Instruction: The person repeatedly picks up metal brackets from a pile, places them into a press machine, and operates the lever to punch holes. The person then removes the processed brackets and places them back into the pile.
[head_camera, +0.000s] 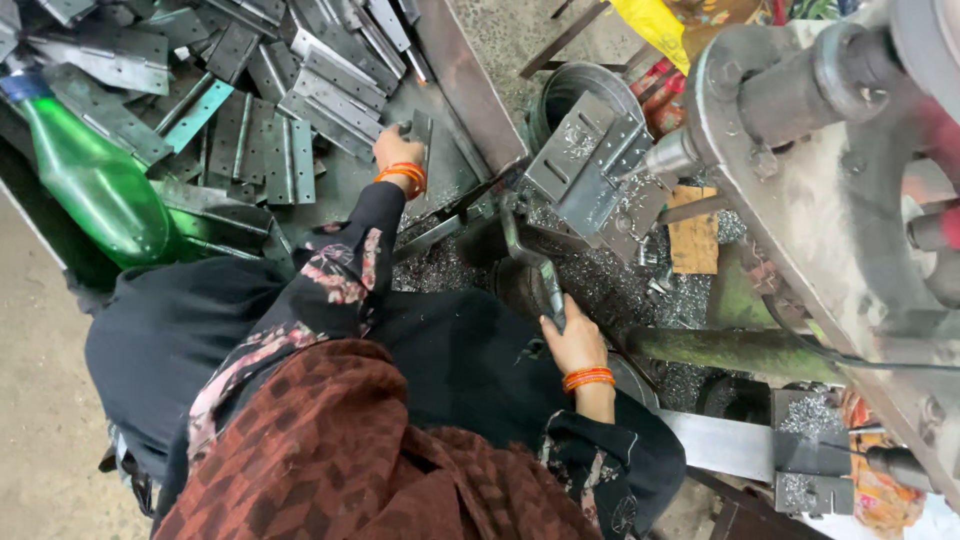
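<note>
Head view: fingers (556, 322) round lever (530, 262) (closed)

Left arm extended forward with the left hand (396, 148) closed in a grip; right hand (572, 340) closed, wrist bent inward.

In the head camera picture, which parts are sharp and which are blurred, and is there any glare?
Head view: soft, even daylight with no hard shadows; the metal plates and the left hand are sharp; the machine housing near the lens is blurred and bowed at the right edge; a mild sheen shows on the green bottle.
</note>
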